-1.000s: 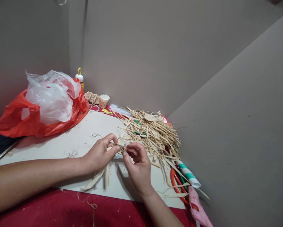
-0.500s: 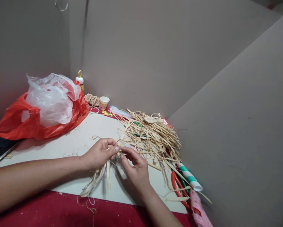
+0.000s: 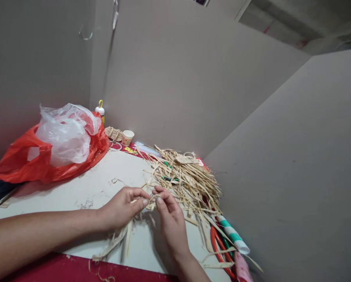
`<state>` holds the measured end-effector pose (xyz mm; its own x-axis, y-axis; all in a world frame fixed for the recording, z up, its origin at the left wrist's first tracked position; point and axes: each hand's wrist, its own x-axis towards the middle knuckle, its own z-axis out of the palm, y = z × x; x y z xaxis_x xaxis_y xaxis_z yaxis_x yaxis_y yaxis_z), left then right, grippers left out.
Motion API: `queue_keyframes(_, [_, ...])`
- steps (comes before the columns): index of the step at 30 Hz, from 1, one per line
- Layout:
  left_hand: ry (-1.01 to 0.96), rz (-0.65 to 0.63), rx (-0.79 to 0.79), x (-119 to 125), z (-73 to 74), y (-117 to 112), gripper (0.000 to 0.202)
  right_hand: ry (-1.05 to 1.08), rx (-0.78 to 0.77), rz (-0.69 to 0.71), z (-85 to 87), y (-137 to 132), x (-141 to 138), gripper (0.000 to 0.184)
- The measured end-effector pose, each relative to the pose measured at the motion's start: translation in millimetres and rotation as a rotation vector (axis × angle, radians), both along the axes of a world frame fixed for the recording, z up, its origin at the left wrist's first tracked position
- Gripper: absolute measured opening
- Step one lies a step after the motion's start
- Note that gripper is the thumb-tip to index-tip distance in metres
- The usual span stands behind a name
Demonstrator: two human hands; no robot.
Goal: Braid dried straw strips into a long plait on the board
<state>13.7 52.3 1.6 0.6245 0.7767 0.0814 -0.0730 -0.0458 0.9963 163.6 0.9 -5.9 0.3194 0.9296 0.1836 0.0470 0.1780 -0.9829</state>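
Note:
Between my two hands a small piece of straw weaving (image 3: 151, 203) is held just above the white board (image 3: 110, 172). My left hand (image 3: 125, 205) pinches it between thumb and fingers, with long straw strips (image 3: 116, 243) trailing below the palm. Thumb and fingers of my right hand (image 3: 171, 211) are closed on its other side, at a thin strand near the top. Just beyond my hands spreads a large heap of dry straw strips (image 3: 189, 178). The fingers partly hide the woven piece.
A red plastic bag (image 3: 19, 166) with a clear bag (image 3: 63, 135) in it lies at left. Behind stand a paper cup (image 3: 127, 138), a woven straw pad (image 3: 113, 134) and a bottle (image 3: 99, 110). Red-handled scissors (image 3: 215, 243) and a green-white striped roll (image 3: 232, 235) lie at right, by the grey wall.
The view has tilted upward, so things sit lower in the picture. My right hand has drawn slightly away from my left, its fingers now pinching a strand of the weaving.

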Motion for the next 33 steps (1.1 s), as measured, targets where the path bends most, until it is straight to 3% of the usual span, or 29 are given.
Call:
queue_keyframes(4, [0.088,0.013,0.167,-1.5,1.0,-6.8,0.03,0.354,-0.126,-0.05,-1.9,4.9,6.5,0.023])
queue_keyframes(7, [0.149,0.036,0.199,-1.4,2.3,-9.3,0.037,0.449,-0.112,-0.04,-2.8,7.9,9.2,0.014])
queue_keyframes(13, [0.187,0.044,0.195,-2.7,1.5,-7.7,0.042,0.537,-0.124,-0.092,-4.2,12.4,8.4,0.02])
queue_keyframes(16, [0.159,0.03,0.063,-1.1,-3.8,-1.1,0.033,0.441,-0.109,-0.092,4.3,18.4,10.9,0.023])
queue_keyframes(18, [0.104,0.037,-0.024,2.1,-5.9,6.0,0.023,0.268,-0.124,-0.06,14.7,28.6,16.2,0.024])
queue_keyframes(21, [0.065,0.089,-0.125,10.4,-3.0,20.6,0.017,0.002,-0.181,0.021,30.5,55.2,28.7,0.024])
queue_keyframes(24, [0.157,0.144,-0.198,22.3,4.2,41.6,0.019,-0.081,-0.232,0.045,36.6,91.2,41.0,0.025])
queue_keyframes(28, [0.204,0.203,-0.302,41.0,5.8,80.0,0.019,-0.208,-0.33,0.027,26.3,143.5,48.5,0.023])
queue_keyframes(33, [0.199,0.341,-0.37,62.7,-8.9,126.8,0.022,-0.372,-0.383,0.003,2.5,202.7,46.7,0.031])
